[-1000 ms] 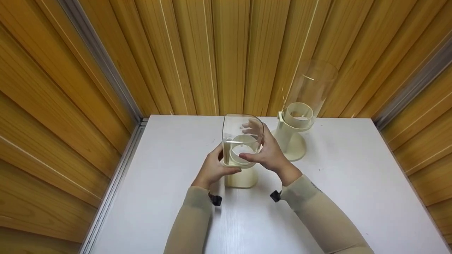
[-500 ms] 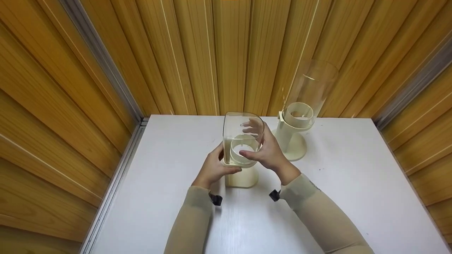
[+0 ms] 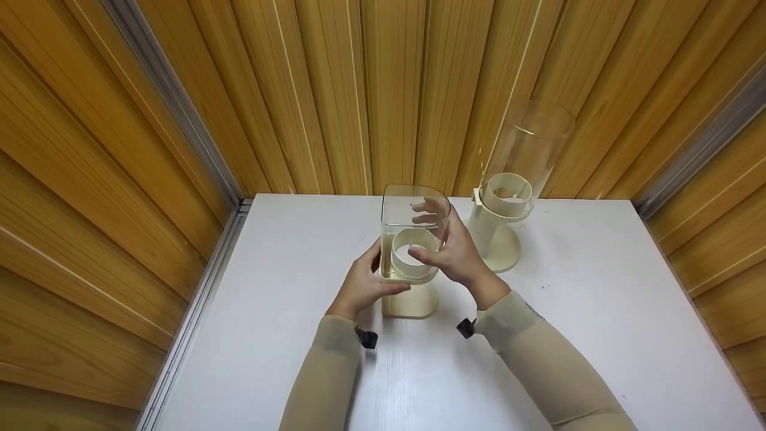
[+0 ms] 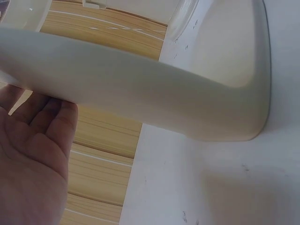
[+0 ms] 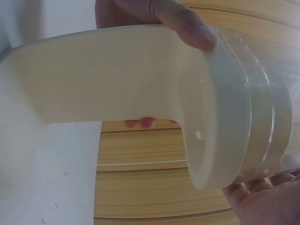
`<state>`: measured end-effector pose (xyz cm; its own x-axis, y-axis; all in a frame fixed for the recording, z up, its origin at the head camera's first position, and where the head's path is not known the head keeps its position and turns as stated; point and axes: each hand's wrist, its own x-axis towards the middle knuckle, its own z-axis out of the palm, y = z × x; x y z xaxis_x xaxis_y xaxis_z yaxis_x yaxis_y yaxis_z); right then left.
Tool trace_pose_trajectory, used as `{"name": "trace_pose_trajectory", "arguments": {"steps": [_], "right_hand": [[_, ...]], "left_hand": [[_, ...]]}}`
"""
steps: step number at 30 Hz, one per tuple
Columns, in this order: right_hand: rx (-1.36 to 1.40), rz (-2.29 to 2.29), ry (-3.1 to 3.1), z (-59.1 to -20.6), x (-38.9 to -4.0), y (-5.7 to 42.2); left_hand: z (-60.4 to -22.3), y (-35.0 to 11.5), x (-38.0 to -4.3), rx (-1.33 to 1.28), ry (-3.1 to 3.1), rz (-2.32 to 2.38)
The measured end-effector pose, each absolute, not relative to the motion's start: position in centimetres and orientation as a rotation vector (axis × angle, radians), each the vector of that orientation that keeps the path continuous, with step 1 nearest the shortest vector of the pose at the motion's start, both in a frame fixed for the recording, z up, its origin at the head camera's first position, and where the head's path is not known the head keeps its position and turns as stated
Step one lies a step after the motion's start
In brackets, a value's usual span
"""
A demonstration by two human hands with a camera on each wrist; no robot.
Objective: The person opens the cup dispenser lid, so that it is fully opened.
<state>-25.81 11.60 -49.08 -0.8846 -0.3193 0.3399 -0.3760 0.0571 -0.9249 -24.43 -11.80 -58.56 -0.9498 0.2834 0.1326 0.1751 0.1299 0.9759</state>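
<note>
In the head view, a cream stand has a flat base on the white table and a ring holder on top. A clear cup-like cover stands around the ring, its open rim upward. My left hand grips the stand just under the holder, thumb in front. In the right wrist view its thumb lies against the holder's edge. My right hand holds the clear cover from the right, thumb at the front and fingers behind. The left wrist view has the stand's column running past my left hand.
A second cream stand with a tall clear tube stands close behind my right hand. The white table ends at a wood-slatted wall, and a metal rail runs along its left side.
The clear cover's top rim has shifted slightly upward in the head view, showing more of the ring. Both hands keep their hold and have barely moved.
</note>
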Motion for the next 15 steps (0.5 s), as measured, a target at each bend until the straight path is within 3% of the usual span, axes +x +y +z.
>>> {"name": "trace_pose_trajectory", "arguments": {"steps": [15], "right_hand": [[0.829, 2.149, -2.093, -47.6, -27.4, 11.8]], "left_hand": [[-58.6, -11.8, -24.4, 0.428, 2.288, 1.951]]}}
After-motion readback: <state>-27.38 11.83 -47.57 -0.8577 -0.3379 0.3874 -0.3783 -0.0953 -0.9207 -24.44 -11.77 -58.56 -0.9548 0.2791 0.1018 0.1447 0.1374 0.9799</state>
